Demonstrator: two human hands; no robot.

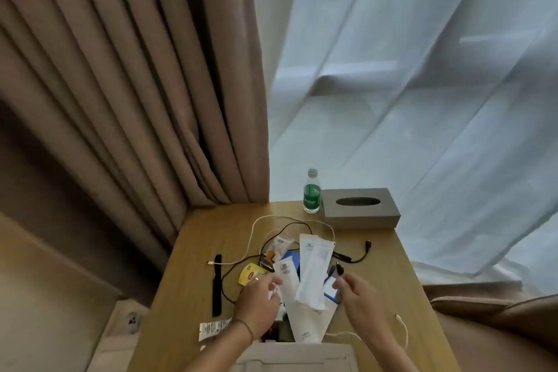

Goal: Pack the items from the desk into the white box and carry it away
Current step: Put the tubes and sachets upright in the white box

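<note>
The packing looks barely begun, judging by how much lies loose on the light wooden worktop (377,296). The flat white cardboard box (296,356) sits at the bottom centre of the frame, its inside out of view, so what it holds cannot be told. Above it lies a heap: long white paper sachets (314,269), a yellow packet (250,273), tangled black and white cables (290,225) and a black comb (217,284) to the left. The left hand (259,302) pinches a small white item at the heap's edge; the right hand (353,290) curls around a dark cable plug. Behind stand a green-labelled water bottle (312,192) and a grey tissue box (360,208).
</note>
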